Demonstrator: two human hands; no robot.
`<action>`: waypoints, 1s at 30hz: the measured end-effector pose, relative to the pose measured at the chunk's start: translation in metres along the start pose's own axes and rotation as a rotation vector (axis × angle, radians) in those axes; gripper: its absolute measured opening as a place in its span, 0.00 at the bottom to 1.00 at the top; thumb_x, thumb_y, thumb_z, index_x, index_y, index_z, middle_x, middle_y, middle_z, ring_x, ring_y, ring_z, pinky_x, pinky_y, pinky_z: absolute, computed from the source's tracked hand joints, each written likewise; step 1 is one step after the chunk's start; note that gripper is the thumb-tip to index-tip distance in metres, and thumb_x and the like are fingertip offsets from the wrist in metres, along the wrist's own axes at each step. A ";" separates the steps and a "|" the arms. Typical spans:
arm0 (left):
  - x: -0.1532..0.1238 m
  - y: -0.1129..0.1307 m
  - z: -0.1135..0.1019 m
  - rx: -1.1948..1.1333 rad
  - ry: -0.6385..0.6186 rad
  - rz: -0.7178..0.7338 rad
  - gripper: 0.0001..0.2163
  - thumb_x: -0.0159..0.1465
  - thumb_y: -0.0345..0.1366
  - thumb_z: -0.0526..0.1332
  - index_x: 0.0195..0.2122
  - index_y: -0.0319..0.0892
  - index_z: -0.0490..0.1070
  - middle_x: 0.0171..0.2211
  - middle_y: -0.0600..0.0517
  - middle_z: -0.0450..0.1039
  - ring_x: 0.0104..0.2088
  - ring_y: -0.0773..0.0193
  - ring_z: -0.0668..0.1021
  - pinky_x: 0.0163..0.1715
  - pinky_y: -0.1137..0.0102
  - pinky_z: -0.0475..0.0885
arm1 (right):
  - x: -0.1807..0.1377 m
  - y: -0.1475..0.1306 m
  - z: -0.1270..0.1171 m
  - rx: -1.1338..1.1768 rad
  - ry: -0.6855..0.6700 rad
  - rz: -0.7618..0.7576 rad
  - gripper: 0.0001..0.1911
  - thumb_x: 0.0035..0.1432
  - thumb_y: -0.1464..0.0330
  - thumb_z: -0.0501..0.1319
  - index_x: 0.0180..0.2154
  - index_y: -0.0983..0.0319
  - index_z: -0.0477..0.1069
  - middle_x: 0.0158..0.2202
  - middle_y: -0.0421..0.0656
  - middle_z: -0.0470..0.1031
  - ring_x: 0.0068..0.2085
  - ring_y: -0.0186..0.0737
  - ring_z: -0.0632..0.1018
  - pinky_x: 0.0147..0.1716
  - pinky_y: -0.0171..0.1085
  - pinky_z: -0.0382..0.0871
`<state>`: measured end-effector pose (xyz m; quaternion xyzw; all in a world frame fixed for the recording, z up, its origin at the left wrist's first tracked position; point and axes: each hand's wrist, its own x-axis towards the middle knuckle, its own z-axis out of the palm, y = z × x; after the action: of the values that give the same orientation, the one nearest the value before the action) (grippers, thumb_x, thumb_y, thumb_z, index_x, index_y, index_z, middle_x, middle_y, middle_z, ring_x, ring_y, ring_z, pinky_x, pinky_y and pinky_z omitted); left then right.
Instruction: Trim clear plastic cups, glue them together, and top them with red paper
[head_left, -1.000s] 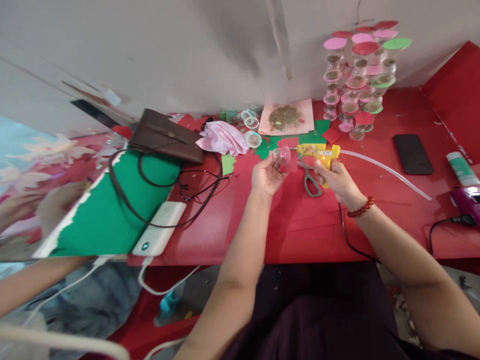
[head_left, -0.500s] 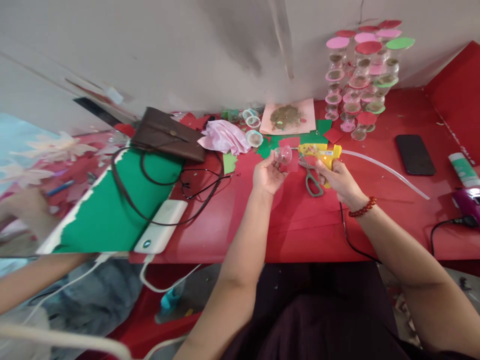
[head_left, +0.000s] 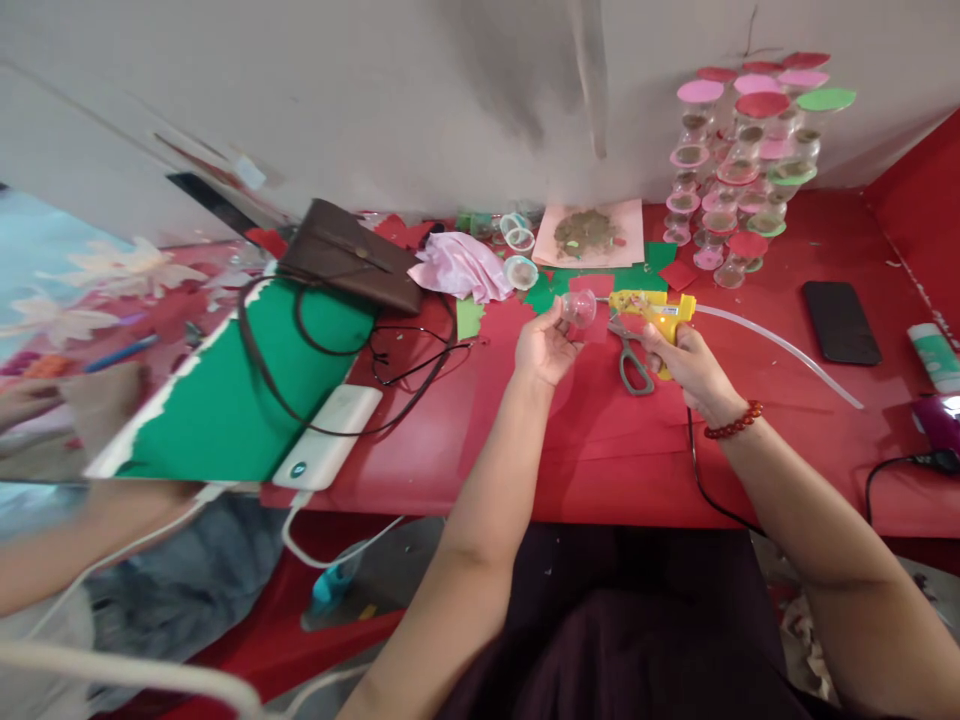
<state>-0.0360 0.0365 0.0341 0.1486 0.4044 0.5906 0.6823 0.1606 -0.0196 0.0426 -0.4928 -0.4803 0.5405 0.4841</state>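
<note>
My left hand (head_left: 546, 345) pinches a small clear plastic cup (head_left: 578, 307), held up over the red table (head_left: 600, 450). My right hand (head_left: 686, 365) grips a yellow hot glue gun (head_left: 652, 310) with its nozzle pointing left at the cup; a clear glue stick (head_left: 780, 345) trails out of its back to the right. Green-handled scissors (head_left: 634, 365) lie on the table between my hands. A red bead bracelet (head_left: 733, 421) circles my right wrist.
A tower of stacked clear cups with pink, red and green discs (head_left: 739, 170) stands at the back right. A black phone (head_left: 841, 322), a pink cloth (head_left: 459, 270), a brown pouch (head_left: 352, 258), a white power bank (head_left: 328, 450) and green paper (head_left: 247, 400) lie around. Another person's arm (head_left: 82, 550) is at the left.
My hands hold the same pose with cup and glue gun; only the view has shifted slightly left and down. The other person's hand at the left has moved.
</note>
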 end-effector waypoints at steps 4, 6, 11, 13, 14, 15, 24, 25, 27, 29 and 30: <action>-0.001 0.001 0.001 -0.001 -0.005 0.005 0.10 0.58 0.38 0.75 0.34 0.43 0.76 0.31 0.53 0.82 0.33 0.63 0.83 0.35 0.68 0.76 | 0.000 0.000 0.000 -0.026 0.005 0.009 0.25 0.61 0.48 0.69 0.26 0.58 0.64 0.19 0.34 0.62 0.21 0.29 0.62 0.21 0.34 0.56; -0.003 0.002 0.003 -0.025 -0.004 -0.007 0.10 0.59 0.37 0.75 0.33 0.42 0.75 0.30 0.53 0.82 0.32 0.64 0.83 0.35 0.68 0.76 | 0.000 0.000 0.000 -0.041 -0.002 0.002 0.26 0.61 0.48 0.69 0.25 0.58 0.64 0.19 0.34 0.62 0.21 0.29 0.63 0.21 0.34 0.57; -0.007 0.004 0.008 -0.083 0.008 -0.024 0.08 0.58 0.34 0.75 0.32 0.42 0.75 0.28 0.55 0.81 0.30 0.66 0.82 0.35 0.69 0.77 | 0.000 0.000 0.000 -0.074 -0.025 -0.023 0.29 0.59 0.45 0.68 0.22 0.58 0.62 0.18 0.34 0.61 0.21 0.28 0.63 0.21 0.33 0.57; -0.008 0.005 0.010 -0.094 0.009 -0.029 0.08 0.58 0.34 0.75 0.31 0.42 0.75 0.27 0.55 0.81 0.29 0.66 0.83 0.35 0.70 0.77 | 0.001 0.000 0.000 -0.076 -0.022 -0.025 0.29 0.59 0.44 0.68 0.23 0.58 0.62 0.18 0.34 0.61 0.20 0.28 0.63 0.20 0.33 0.57; -0.008 0.005 0.010 -0.099 0.010 -0.030 0.08 0.59 0.34 0.74 0.31 0.42 0.75 0.27 0.55 0.81 0.29 0.66 0.83 0.34 0.70 0.77 | 0.001 0.001 -0.001 -0.076 -0.019 -0.024 0.29 0.59 0.44 0.68 0.23 0.58 0.62 0.18 0.34 0.62 0.20 0.28 0.63 0.20 0.33 0.58; -0.008 0.005 0.011 -0.104 0.012 -0.029 0.08 0.59 0.33 0.74 0.31 0.41 0.75 0.27 0.55 0.81 0.28 0.66 0.83 0.33 0.70 0.77 | 0.001 0.002 -0.001 -0.076 -0.016 -0.022 0.29 0.58 0.44 0.68 0.23 0.58 0.62 0.18 0.34 0.62 0.21 0.28 0.63 0.20 0.33 0.58; -0.010 0.007 0.012 -0.097 0.046 -0.013 0.07 0.60 0.34 0.73 0.31 0.41 0.76 0.27 0.53 0.80 0.30 0.64 0.82 0.33 0.70 0.74 | 0.001 0.005 -0.002 -0.099 -0.018 -0.008 0.29 0.59 0.45 0.68 0.23 0.58 0.63 0.18 0.34 0.63 0.20 0.29 0.64 0.21 0.32 0.59; -0.009 0.007 0.012 -0.097 0.047 -0.010 0.08 0.60 0.34 0.73 0.31 0.41 0.75 0.27 0.53 0.80 0.30 0.64 0.82 0.32 0.70 0.74 | 0.001 0.005 -0.002 -0.104 -0.022 -0.008 0.29 0.59 0.45 0.68 0.23 0.58 0.63 0.18 0.34 0.62 0.20 0.29 0.64 0.20 0.32 0.59; -0.009 0.007 0.012 -0.101 0.042 -0.005 0.08 0.59 0.34 0.74 0.31 0.41 0.75 0.26 0.53 0.79 0.29 0.64 0.82 0.31 0.70 0.74 | 0.001 0.005 -0.002 -0.103 -0.025 -0.004 0.29 0.59 0.44 0.68 0.23 0.58 0.63 0.18 0.34 0.63 0.20 0.28 0.64 0.20 0.32 0.58; -0.007 0.007 0.011 -0.113 0.037 0.001 0.09 0.58 0.34 0.75 0.31 0.41 0.75 0.26 0.54 0.79 0.28 0.65 0.81 0.31 0.70 0.73 | 0.001 0.006 -0.002 -0.091 -0.024 0.001 0.28 0.57 0.44 0.69 0.24 0.58 0.65 0.18 0.34 0.63 0.20 0.29 0.64 0.20 0.33 0.58; -0.006 0.007 0.010 -0.118 0.036 0.005 0.09 0.58 0.33 0.75 0.31 0.41 0.75 0.26 0.54 0.79 0.28 0.65 0.81 0.31 0.70 0.73 | 0.001 0.006 -0.002 -0.087 -0.021 0.001 0.28 0.57 0.44 0.70 0.25 0.58 0.65 0.18 0.34 0.63 0.20 0.29 0.64 0.20 0.33 0.58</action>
<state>-0.0331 0.0353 0.0473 0.0985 0.3809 0.6175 0.6811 0.1627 -0.0187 0.0364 -0.5077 -0.5082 0.5245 0.4570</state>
